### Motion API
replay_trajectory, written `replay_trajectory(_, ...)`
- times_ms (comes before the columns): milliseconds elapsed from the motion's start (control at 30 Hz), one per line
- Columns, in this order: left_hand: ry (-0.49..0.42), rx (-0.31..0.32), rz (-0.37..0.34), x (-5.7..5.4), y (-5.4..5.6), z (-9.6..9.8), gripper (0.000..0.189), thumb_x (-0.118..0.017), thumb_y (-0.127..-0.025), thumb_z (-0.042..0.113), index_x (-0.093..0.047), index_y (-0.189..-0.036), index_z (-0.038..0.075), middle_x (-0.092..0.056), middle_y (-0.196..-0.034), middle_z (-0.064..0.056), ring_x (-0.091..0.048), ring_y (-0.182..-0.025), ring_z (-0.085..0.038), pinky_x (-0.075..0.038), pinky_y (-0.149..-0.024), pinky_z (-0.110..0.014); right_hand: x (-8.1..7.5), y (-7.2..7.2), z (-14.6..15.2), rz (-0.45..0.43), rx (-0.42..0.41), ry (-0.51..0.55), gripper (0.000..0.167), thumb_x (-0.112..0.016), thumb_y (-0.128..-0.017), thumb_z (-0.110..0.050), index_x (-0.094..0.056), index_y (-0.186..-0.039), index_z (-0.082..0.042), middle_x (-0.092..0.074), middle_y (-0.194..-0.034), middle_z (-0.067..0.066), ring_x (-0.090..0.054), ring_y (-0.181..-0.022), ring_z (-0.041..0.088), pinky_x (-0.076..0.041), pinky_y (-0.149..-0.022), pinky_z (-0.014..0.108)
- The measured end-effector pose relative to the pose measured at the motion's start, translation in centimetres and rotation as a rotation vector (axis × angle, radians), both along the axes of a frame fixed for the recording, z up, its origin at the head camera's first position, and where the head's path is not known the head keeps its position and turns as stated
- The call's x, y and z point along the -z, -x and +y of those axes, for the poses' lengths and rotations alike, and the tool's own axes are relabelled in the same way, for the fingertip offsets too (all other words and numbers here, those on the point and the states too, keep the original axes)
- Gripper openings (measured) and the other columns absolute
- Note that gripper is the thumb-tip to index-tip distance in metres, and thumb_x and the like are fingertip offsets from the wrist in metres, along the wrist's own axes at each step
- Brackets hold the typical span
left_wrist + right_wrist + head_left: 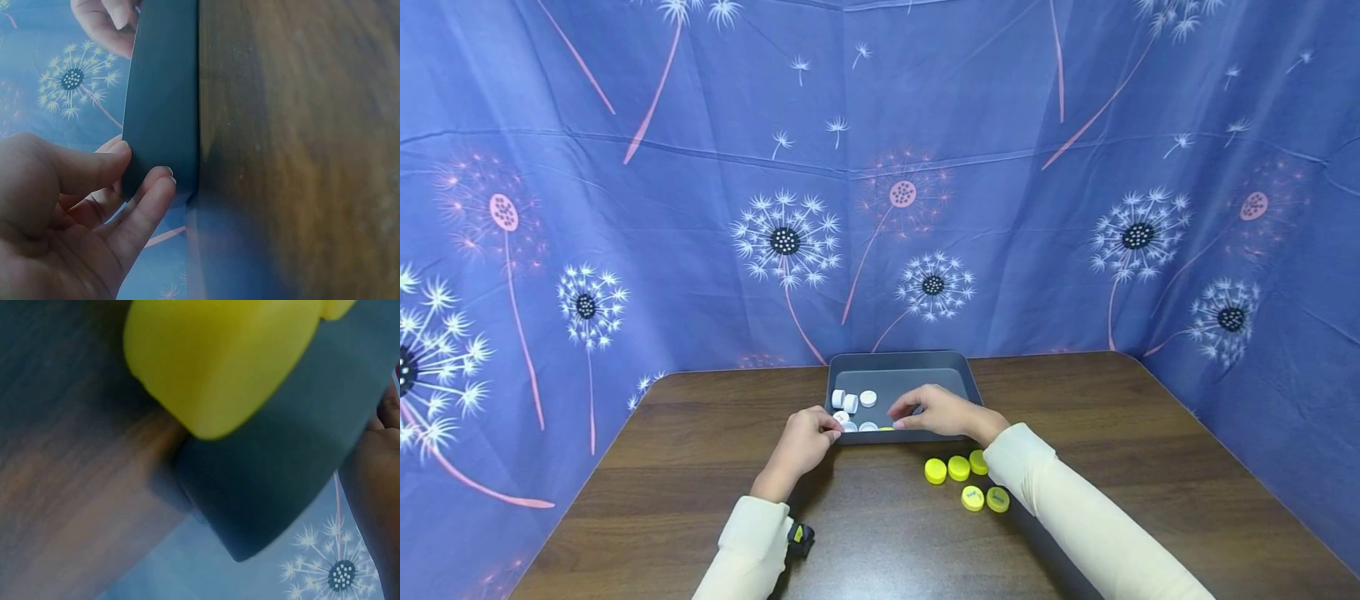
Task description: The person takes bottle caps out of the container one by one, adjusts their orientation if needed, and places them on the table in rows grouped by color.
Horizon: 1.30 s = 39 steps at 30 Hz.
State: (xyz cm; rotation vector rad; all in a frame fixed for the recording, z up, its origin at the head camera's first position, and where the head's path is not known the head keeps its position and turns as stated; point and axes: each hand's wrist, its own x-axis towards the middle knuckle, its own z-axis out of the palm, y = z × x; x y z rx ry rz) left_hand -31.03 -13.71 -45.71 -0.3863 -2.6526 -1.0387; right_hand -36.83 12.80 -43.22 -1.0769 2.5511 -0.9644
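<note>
Yellow round plastic caps (958,468): head view, five outside, one inside your dark-grey rectangular tray (917,381) with white round caps (867,398); work seemingly unfinished; right hand (942,410) relaxed, unladen. Left wrist: left hand (72,244) grips tray corner. Right wrist: yellow caps.

Bench (647,483): one, brown wood-grain top, far corners rounded.
Tray (917,381): one, dark grey, rectangular, at the bench's far edge.
Yellow caps (958,468): five visible, round, on the tray's near side, three behind two.
</note>
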Motion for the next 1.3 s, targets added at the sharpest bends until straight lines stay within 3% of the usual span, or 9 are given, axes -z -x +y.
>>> replay_trajectory(300,-0.002,0.014,0.025,0.0,0.0,0.1,0.008,-0.074,-0.084,-0.002,-0.076,-0.079,0.002,-0.064,-0.077,0.002,-0.061,-0.076,-0.014,-0.052,-0.075,-0.037,0.6,0.4,-0.2,-0.027,0.002,-0.041,0.024,-0.063,-0.099,-0.024,-0.074,-0.117,-0.013,-0.072,-0.113,-0.006,-0.064,-0.108,0.015,-0.051,-0.094,0.038)
replay_trajectory(567,0.000,0.005,0.014,0.1,-0.1,0.0,0.007,-0.073,-0.085,-0.001,-0.076,-0.080,0.002,-0.063,-0.078,0.003,-0.059,-0.076,-0.013,-0.050,-0.072,-0.033,0.6,0.3,-0.3,-0.040,-0.005,-0.016,0.015,-0.065,-0.097,-0.022,-0.077,-0.103,-0.015,-0.071,-0.098,-0.008,-0.063,-0.091,0.011,-0.052,-0.083,0.032)
replay_trajectory(867,-0.008,-0.002,-0.003,0.1,-0.1,0.1,0.008,-0.073,-0.085,-0.001,-0.076,-0.080,0.004,-0.064,-0.078,0.003,-0.059,-0.076,-0.014,-0.051,-0.074,-0.035,1.0,0.4,-0.1,-0.029,-0.007,-0.012,0.013,-0.066,-0.097,-0.023,-0.076,-0.097,-0.014,-0.068,-0.090,-0.008,-0.058,-0.084,0.013,-0.050,-0.077,0.031)
replay_trajectory(1067,0.003,0.012,0.033,0.2,0.0,0.1,0.008,-0.074,-0.084,-0.003,-0.076,-0.078,0.003,-0.064,-0.077,0.002,-0.060,-0.076,-0.014,-0.052,-0.074,-0.036,0.9,0.3,-0.3,-0.030,-0.012,0.003,0.011,-0.066,-0.097,-0.022,-0.075,-0.097,-0.015,-0.069,-0.094,-0.009,-0.059,-0.086,0.011,-0.050,-0.079,0.029)
replay_trajectory(1200,-0.004,0.006,0.014,0.1,0.0,0.0,0.008,-0.073,-0.085,-0.002,-0.076,-0.079,0.003,-0.063,-0.077,0.003,-0.059,-0.076,-0.013,-0.051,-0.073,-0.034,0.9,0.2,-0.7,-0.026,0.019,-0.007,0.009,-0.066,-0.097,-0.023,-0.071,-0.097,-0.016,-0.068,-0.092,-0.007,-0.059,-0.084,0.011,-0.051,-0.077,0.029)
replay_trajectory(1300,-0.009,0.004,-0.005,0.1,-0.1,0.0,0.008,-0.073,-0.086,-0.002,-0.076,-0.080,0.003,-0.063,-0.078,0.003,-0.059,-0.076,-0.013,-0.051,-0.072,-0.033,0.9,0.3,-1.1,-0.023,0.036,-0.020,0.013,-0.065,-0.097,-0.024,-0.070,-0.106,-0.014,-0.068,-0.095,-0.007,-0.060,-0.088,0.010,-0.052,-0.080,0.030)
